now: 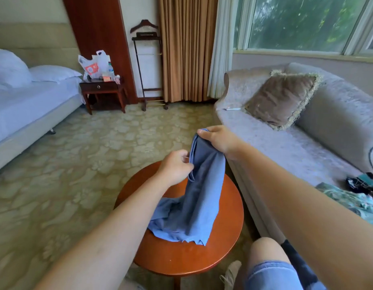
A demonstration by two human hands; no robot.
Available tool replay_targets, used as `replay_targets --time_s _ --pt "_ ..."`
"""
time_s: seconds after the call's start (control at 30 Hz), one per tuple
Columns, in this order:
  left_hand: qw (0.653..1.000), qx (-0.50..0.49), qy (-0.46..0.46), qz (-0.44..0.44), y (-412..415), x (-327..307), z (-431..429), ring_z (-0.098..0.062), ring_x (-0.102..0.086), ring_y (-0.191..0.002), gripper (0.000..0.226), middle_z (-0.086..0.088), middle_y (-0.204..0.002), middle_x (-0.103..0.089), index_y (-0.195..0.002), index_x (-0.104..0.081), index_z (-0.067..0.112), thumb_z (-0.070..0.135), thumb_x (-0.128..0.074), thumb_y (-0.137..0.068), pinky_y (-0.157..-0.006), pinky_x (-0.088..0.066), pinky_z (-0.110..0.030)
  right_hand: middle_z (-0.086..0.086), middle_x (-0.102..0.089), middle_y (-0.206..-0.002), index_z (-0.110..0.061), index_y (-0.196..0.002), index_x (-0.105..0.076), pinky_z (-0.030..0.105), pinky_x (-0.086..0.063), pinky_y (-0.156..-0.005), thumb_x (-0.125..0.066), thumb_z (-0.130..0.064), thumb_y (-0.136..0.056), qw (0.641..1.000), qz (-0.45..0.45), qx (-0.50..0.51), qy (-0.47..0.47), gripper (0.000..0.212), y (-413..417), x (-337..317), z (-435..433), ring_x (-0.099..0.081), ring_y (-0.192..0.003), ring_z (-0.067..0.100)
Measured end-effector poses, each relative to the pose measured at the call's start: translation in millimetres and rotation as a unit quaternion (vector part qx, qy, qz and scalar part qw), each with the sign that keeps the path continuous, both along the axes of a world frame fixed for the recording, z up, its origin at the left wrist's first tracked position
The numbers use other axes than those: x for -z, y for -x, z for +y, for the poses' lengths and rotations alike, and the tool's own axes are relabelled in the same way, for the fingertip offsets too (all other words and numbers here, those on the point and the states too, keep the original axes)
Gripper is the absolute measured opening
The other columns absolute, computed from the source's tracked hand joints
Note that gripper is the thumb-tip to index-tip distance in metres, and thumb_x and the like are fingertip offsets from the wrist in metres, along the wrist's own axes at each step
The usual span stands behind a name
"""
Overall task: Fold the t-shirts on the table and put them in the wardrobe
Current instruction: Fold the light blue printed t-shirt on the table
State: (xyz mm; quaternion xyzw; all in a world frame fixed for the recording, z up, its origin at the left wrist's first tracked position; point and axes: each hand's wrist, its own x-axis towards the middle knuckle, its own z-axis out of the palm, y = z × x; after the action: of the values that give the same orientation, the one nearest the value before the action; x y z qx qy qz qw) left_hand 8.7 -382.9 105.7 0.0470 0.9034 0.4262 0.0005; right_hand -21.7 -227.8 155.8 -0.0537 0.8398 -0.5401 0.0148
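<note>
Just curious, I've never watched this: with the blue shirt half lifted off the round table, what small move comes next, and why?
Probably draw the hands apart to spread it. The right hand grips the blue t-shirt at its top, the left hand pinches an edge just below, so it hangs bunched, its lower part crumpled on the round wooden table. It likely needs flattening before folding.

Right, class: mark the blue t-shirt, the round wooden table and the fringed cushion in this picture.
blue t-shirt [200,195], head view: middle of the lifted cloth.
round wooden table [187,258], head view: bare top near the front rim.
fringed cushion [282,99], head view: centre of its brown face.
</note>
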Motion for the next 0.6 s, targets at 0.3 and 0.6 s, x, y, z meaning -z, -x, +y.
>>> replay_targets --time_s 0.3,0.6 --pt "0.991 0.048 -0.062 -0.105 24 42 -15 -0.009 -0.064 -0.087 0.038 0.011 -0.107 -0.061 -0.115 -0.059 0.023 0.042 -0.070 -0.085 -0.074 -0.048 -0.020 0.009 -0.067 -0.077 -0.007 -0.081 -0.064 0.025 -0.051 -0.068 -0.058 -0.027 -0.097 0.993 -0.078 -0.001 0.089 0.027 25 44 11 -0.062 -0.069 0.017" --pt "0.997 -0.025 -0.052 -0.045 39 70 -16 -0.015 -0.044 -0.060 0.028 0.004 -0.063 -0.041 -0.073 -0.049 0.020 0.019 -0.047 -0.101 -0.067 -0.049 -0.036 0.014 -0.064 -0.086 -0.005 -0.090 -0.065 0.034 -0.047 -0.077 -0.059 -0.027 -0.097 0.991 -0.083 -0.028 0.100 0.024 34 56 26 -0.059 -0.079 0.021"
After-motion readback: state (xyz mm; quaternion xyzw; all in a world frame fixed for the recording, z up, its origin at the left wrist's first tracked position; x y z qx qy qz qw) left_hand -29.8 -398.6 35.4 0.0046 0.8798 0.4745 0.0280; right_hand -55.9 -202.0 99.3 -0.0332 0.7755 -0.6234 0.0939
